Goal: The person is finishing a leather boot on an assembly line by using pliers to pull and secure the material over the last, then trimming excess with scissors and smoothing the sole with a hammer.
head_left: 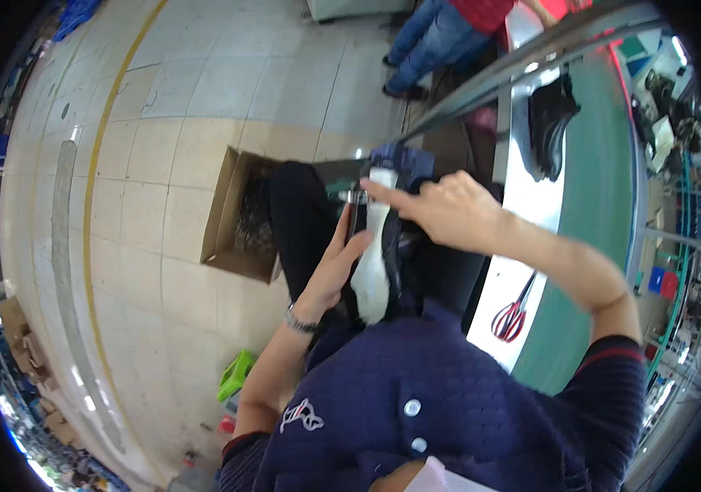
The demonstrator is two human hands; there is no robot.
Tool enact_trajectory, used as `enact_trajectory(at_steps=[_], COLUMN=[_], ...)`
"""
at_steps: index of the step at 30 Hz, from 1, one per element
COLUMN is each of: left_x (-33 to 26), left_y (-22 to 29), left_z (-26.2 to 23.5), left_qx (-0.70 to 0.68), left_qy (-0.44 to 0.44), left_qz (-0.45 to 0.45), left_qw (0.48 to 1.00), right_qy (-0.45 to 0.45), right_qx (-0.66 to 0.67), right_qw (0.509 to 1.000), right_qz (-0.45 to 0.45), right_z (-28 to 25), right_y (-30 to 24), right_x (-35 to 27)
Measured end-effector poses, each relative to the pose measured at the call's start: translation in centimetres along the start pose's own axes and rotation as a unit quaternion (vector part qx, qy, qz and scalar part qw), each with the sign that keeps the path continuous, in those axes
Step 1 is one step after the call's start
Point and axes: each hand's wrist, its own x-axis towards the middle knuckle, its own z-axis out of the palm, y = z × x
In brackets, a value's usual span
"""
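Observation:
A shoe with a pale sole-shaped piece facing up lies over my lap, its dark sides showing along the edge. My left hand is closed around the shoe's left side, thumb resting by the pale piece. At the far end my right hand reaches in from the right with its index finger stretched out over the pale piece and the other fingers curled. I see nothing held in it, though its underside is hidden. Close to that fingertip is a shiny metal part; what it belongs to is unclear.
A cardboard box with dark contents stands on the floor to my left. On my right runs a green bench with a white edge, bearing black boots and red-handled scissors. Beyond a metal rail stands another person.

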Motion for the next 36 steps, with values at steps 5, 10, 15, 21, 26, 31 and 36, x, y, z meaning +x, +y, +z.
enact_trajectory(at_steps=[5,10,15,21,26,31,36], left_x=[-0.4,-0.6,-1.2,-2.6,-2.5,-2.0,-2.7], left_y=[-0.8,-2.1,-1.1,-4.0,-4.5,-7.7,-9.6], left_z=[-0.4,-2.4,-1.9,-2.9,-2.5,-4.6,-4.9], left_qx=[0.008,-0.001,0.062,-0.194,-0.079,-0.095,-0.131], left_qy=[0.007,0.021,-0.014,0.003,0.027,0.019,0.041], left_qz=[-0.052,-0.082,-0.108,-0.097,-0.077,-0.073,-0.071], left_qw=[0.999,0.996,0.992,0.976,0.993,0.993,0.988], right_qy=[0.143,-0.032,-0.07,0.006,-0.051,0.034,-0.003], right_qx=[0.105,0.006,0.057,0.107,0.085,0.092,0.087], right_qw=[0.983,0.999,0.996,0.993,0.995,0.99,0.996], right_qz=[-0.05,-0.04,0.008,-0.039,-0.018,-0.098,-0.013], right_z=[-0.3,0.5,2.4,0.7,2.2,0.8,2.9], right_y=[-1.8,-2.9,-3.9,-4.8,-3.3,-5.4,-3.8], right_x=[-2.5,-1.9,-2.9,-3.5,-3.0,-4.2,-3.8])
